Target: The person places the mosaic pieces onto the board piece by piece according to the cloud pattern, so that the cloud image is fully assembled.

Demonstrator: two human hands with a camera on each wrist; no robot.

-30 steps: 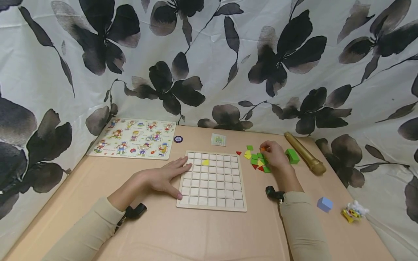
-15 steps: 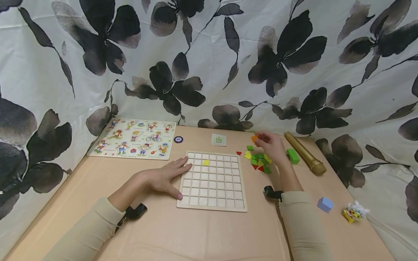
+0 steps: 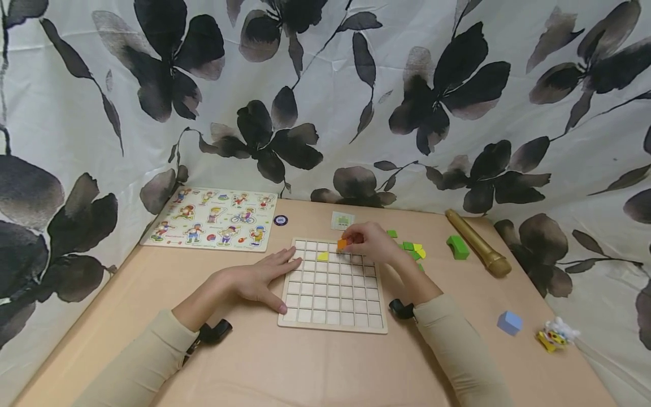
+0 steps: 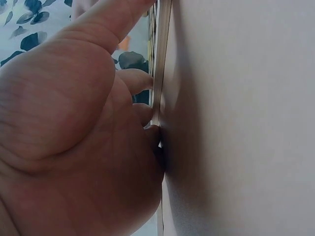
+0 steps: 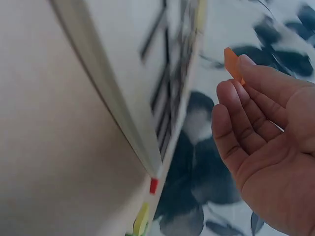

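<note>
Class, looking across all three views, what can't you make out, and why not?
Orange piece, full outline: head view, partly covered by the right hand.
Loose pieces, full count: head view, the right hand hides some.
Card, printed details: head view, too small.
Board, its squares: right wrist view, blurred and steeply angled.
Sleeves, upper ends: head view, cut off by the bottom edge.

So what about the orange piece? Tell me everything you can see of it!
The orange piece is small, thin and flat, with straight edges; its full shape is partly hidden, and I can't tell its material. The right hand pinches it, tilted, in the air over the far rows of the white grid board, to the right of the yellow piece.
</note>
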